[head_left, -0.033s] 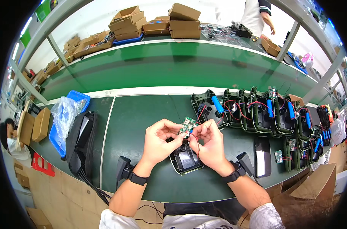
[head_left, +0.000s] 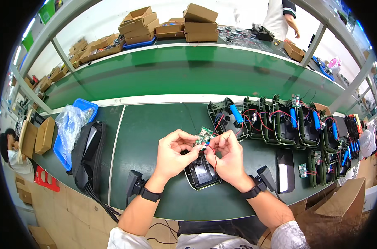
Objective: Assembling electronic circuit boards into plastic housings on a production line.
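Note:
Over a dark green plastic housing shell [head_left: 201, 176], a small green circuit board [head_left: 204, 135] is held up between my hands. My left hand [head_left: 175, 152] pinches the board's left and lower edge with thumb and index finger. At its lower right edge, my right hand [head_left: 227, 155] has thumb and forefinger closed on a red wire [head_left: 214, 152], beside a small blue part. My fingers partly hide where wire and board meet. The shell lies open side up on the table below, its upper part covered by the hands.
Several similar shells [head_left: 284, 131] with blue cylindrical batteries [head_left: 236, 113] and wires stand at the right. A phone-like dark slab [head_left: 285, 171] lies before them. At left are a black bag [head_left: 89, 151] and a blue tray [head_left: 61, 154] with plastic bags. A green conveyor belt [head_left: 188, 74] runs behind.

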Tool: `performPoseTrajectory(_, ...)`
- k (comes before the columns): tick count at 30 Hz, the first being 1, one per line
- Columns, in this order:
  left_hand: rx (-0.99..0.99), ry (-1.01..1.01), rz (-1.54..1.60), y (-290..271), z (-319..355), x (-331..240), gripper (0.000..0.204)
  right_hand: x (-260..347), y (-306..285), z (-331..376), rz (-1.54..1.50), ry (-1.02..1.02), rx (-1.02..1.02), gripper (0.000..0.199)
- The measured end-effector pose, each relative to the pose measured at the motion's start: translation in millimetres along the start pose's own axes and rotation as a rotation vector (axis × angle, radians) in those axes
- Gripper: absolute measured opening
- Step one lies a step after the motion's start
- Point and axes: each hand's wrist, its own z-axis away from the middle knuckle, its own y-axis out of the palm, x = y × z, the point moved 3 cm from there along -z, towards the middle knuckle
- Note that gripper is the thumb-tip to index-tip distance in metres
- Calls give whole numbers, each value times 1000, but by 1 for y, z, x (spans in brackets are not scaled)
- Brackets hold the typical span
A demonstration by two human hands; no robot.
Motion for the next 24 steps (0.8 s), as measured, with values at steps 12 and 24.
performPoseTrajectory(12, -39, -73, 64, 1, 1, 5, 22, 0, -1, 1, 82, -53, -7, 38)
performPoseTrajectory(24, -30, -47, 67, 2, 2, 5, 20, 3, 0, -1, 137, -87, -70, 34)
